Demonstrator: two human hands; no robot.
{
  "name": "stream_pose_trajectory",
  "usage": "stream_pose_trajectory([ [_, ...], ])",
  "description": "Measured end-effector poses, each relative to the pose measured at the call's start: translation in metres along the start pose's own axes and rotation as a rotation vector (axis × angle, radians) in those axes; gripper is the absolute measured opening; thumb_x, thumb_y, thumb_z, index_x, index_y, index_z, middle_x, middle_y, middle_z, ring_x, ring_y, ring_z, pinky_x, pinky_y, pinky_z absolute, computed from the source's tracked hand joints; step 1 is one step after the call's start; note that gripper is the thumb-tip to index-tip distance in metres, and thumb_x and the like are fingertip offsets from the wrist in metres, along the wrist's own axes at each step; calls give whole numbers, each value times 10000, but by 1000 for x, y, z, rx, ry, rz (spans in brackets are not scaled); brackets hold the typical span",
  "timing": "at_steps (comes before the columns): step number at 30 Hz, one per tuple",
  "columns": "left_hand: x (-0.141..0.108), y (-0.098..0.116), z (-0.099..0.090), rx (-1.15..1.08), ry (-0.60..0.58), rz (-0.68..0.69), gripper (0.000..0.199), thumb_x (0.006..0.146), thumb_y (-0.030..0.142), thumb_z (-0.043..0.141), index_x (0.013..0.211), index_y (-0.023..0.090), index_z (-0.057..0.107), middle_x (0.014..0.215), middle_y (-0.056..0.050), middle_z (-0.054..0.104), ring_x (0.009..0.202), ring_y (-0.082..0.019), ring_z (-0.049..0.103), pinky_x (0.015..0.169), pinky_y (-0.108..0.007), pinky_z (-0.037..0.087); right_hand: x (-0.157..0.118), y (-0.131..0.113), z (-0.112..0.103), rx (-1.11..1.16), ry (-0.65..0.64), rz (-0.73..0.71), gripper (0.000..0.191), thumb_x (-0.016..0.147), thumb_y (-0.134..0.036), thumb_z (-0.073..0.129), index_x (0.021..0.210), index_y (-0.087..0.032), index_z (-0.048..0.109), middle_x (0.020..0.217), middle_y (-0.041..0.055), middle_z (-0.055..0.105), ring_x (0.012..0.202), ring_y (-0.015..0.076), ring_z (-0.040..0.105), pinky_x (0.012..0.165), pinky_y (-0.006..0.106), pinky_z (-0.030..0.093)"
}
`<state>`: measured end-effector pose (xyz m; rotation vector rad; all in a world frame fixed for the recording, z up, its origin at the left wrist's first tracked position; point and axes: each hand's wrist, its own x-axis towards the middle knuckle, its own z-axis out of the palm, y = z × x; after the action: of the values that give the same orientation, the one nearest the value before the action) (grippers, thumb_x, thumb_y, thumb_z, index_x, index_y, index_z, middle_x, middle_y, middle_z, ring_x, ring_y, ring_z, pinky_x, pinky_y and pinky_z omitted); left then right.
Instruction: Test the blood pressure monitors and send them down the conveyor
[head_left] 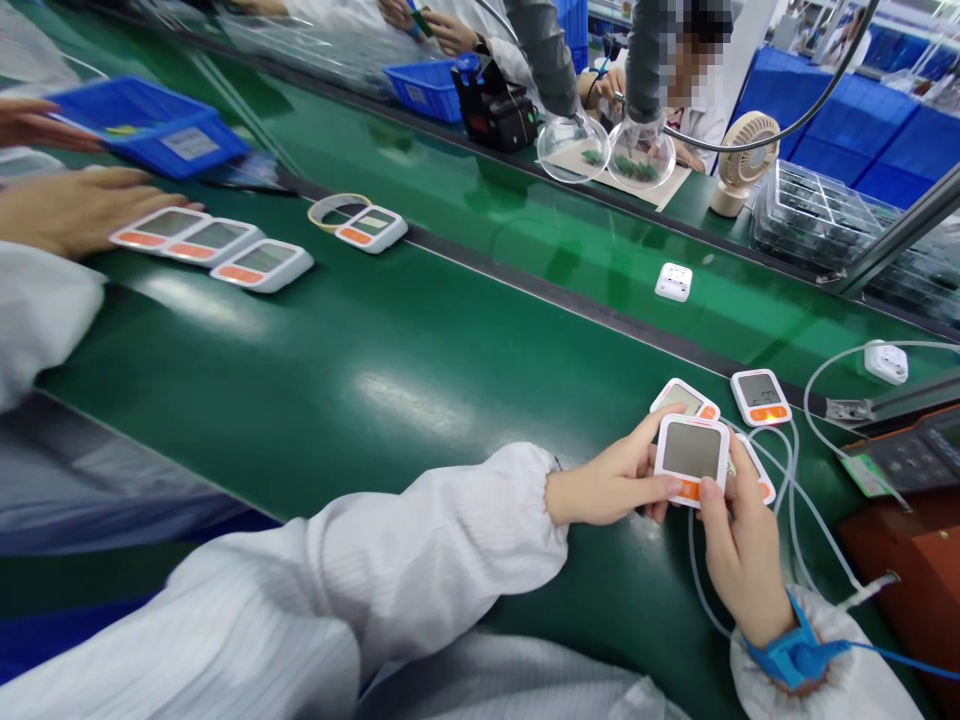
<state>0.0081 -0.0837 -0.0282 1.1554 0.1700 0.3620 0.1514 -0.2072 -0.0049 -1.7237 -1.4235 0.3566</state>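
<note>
A small white device with a grey screen and orange buttons (pixel 694 450) is gripped between my two hands. My left hand (pixel 611 480) holds its left edge, with the thumb by the orange strip. On its lower right, my right hand (pixel 739 545) presses a thumb near the orange button; a blue wrist strap (pixel 799 645) circles that wrist. Behind the held device, partly hidden, lie two similar devices, one at the upper left (pixel 682 397) and one at the right (pixel 761 470). Another device (pixel 760 397) with a glowing orange button lies just beyond, beside white cables (pixel 795 480).
A co-worker's hand (pixel 82 205) touches a row of similar devices (pixel 214 240) at the left. Another device (pixel 372 229) lies by a tape roll (pixel 322 212). White units (pixel 674 282) sit on the green belt (pixel 517 250). An orange-and-black instrument (pixel 911 460) stands at the right.
</note>
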Motion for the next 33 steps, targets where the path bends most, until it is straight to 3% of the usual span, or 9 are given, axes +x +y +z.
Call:
stream_pose_trajectory([
  [4,1,0,0,-31,9,-6,853,902,376,672,1551,338,120,1040,-45,585,654,-76,573,586,-231,517,1,-1,1,15,-6,17,526,1045,-351,446,1531,-170,353,1156,114,690,777,193,704,633,250,572],
  [8,2,0,-1,-34,9,-11,818,912,380,657,1545,327,141,996,-33,600,601,-69,578,551,-218,500,2,0,-1,17,-49,64,525,1041,-342,438,1533,-180,352,854,33,687,563,168,612,500,237,510],
  [11,3,-1,-2,-22,23,-19,793,916,381,651,1536,323,159,963,-25,607,557,-58,569,508,-190,468,3,0,-2,34,-75,98,541,1039,-343,428,1543,-172,333,740,-1,628,523,170,573,473,242,483],
  [20,3,-1,-2,-17,30,-30,770,907,375,658,1516,310,192,931,-15,605,553,-61,557,510,-199,465,4,-3,-2,34,-110,189,508,1027,-391,411,1482,-165,398,780,16,625,565,179,570,528,266,490],
  [33,3,3,0,0,30,-31,761,896,407,665,1495,292,210,908,-12,605,548,-67,541,494,-196,425,4,-4,-3,35,-120,230,547,1014,-401,413,1514,-185,362,801,12,637,589,186,579,556,277,490],
])
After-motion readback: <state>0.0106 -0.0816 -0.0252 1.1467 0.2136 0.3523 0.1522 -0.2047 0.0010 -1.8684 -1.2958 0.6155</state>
